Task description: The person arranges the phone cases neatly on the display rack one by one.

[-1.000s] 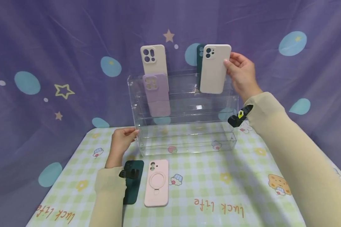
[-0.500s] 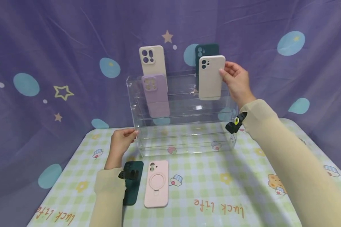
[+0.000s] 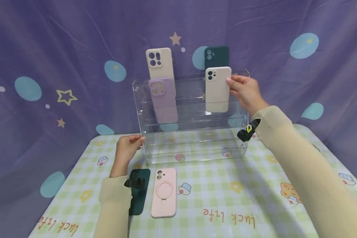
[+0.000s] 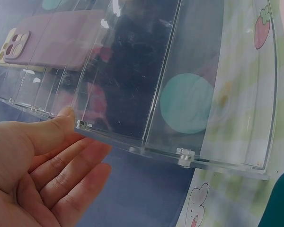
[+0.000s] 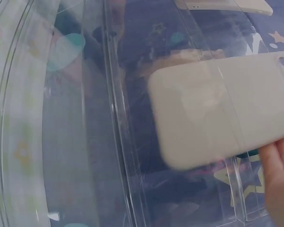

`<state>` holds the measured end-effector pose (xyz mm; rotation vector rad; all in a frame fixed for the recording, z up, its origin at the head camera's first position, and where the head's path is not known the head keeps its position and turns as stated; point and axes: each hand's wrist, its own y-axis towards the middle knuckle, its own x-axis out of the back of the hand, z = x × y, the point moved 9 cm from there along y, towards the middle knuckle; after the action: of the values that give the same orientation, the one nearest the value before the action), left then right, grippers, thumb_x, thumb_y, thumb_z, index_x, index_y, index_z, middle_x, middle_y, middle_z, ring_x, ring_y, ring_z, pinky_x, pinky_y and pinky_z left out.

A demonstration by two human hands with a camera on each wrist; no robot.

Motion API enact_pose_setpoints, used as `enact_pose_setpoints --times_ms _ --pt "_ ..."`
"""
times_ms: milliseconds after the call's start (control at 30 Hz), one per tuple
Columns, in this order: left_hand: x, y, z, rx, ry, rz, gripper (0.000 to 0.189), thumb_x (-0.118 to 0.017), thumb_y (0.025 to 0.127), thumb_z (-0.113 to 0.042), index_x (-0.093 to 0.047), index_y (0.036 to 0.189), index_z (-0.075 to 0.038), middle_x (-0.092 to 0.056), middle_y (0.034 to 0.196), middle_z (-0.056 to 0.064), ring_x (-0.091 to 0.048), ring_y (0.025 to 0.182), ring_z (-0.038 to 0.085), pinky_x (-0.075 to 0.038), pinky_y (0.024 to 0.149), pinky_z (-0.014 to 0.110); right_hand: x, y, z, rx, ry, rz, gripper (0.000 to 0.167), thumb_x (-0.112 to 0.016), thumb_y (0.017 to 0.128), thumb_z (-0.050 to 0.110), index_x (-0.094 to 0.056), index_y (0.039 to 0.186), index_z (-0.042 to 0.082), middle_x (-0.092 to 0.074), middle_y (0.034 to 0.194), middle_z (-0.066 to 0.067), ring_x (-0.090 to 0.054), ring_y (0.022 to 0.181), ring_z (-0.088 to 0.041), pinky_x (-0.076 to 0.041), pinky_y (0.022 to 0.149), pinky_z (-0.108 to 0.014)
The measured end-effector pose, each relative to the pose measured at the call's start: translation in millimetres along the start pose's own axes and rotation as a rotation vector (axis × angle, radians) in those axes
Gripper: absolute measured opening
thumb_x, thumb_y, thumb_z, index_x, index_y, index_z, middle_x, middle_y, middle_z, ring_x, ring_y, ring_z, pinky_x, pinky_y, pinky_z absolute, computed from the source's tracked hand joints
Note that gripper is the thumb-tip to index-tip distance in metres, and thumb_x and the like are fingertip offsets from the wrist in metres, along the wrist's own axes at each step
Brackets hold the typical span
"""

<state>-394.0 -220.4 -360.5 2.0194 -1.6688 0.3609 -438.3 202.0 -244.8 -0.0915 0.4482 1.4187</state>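
My right hand (image 3: 246, 92) pinches a white phone case (image 3: 217, 89) by its right edge. The lower end of that case sits behind a clear front strip of the tiered acrylic display stand (image 3: 196, 145). Behind it stands a dark green phone case (image 3: 221, 56) on the top tier. My left hand (image 3: 127, 150) holds the stand's left side panel between thumb and fingers, as the left wrist view shows. At the stand's left, a lilac phone case (image 3: 165, 102) leans in front of a cream phone case (image 3: 162, 62).
On the checked tablecloth (image 3: 220, 185) lie a pink phone case with a ring (image 3: 164, 206) and another dark green phone case (image 3: 139, 198), partly hidden by the left wrist strap. A purple curtain (image 3: 77, 49) hangs behind the table.
My right hand has brought the white case down and slightly left, behind the clear strip, uncovering the top of the green case behind. The left hand stays on the stand.
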Motion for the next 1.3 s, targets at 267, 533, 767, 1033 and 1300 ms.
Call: enact_pose_setpoints --times_ms 267,533,767,1033,1300 --pt "0.4 -0.4 -0.8 0.010 0.002 -0.003 0.031 -0.068 0.088 -0.019 -0.069 0.107 0.006 -0.069 0.098 0.021 -0.061 0.064 0.000 -0.054 0.062 0.019 4 -6.4 -7 -0.084 -0.127 -0.031 0.005 -0.073 0.082 0.010 -0.069 0.080 0.011 -0.067 0.081 0.003 -0.063 0.076 -0.009 -0.053 0.067 -0.021" --pt "-0.1 -0.3 1.4 0.018 0.004 0.002 0.033 -0.068 0.088 -0.020 -0.068 0.108 0.007 -0.069 0.099 0.022 -0.061 0.065 0.001 -0.054 0.062 0.018 8 -11.5 -10 -0.149 -0.202 -0.090 0.010 -0.075 0.081 0.015 -0.069 0.086 0.010 -0.066 0.092 -0.001 -0.064 0.084 -0.012 -0.054 0.074 -0.022" --pt "-0.2 0.1 -0.7 0.005 0.000 0.008 0.034 -0.067 0.089 -0.020 -0.067 0.109 0.007 -0.069 0.099 0.023 -0.062 0.066 0.001 -0.054 0.063 0.018 12 -13.7 -8 -0.165 -0.301 -0.153 0.023 -0.075 0.081 0.019 -0.070 0.099 0.006 -0.065 0.106 -0.008 -0.065 0.086 -0.012 -0.051 0.089 -0.029" --pt "-0.7 0.3 0.0 0.015 -0.001 0.007 0.033 -0.067 0.089 -0.019 -0.067 0.109 0.007 -0.068 0.100 0.023 -0.062 0.066 0.001 -0.054 0.063 0.019 18 -18.2 2 -0.141 -0.538 -0.158 0.044 -0.075 0.080 0.031 -0.067 0.112 0.003 -0.068 0.102 -0.004 -0.067 0.074 -0.006 -0.050 0.091 -0.034" --pt "0.0 0.1 -1.1 0.022 0.022 0.001 0.033 -0.067 0.089 -0.020 -0.068 0.108 0.006 -0.069 0.099 0.022 -0.064 0.068 0.006 -0.055 0.063 0.021 19 -17.5 7 -0.082 -0.617 -0.156 0.043 -0.074 0.082 0.028 -0.066 0.112 -0.003 -0.068 0.089 -0.002 -0.067 0.070 -0.006 -0.055 0.077 -0.027"
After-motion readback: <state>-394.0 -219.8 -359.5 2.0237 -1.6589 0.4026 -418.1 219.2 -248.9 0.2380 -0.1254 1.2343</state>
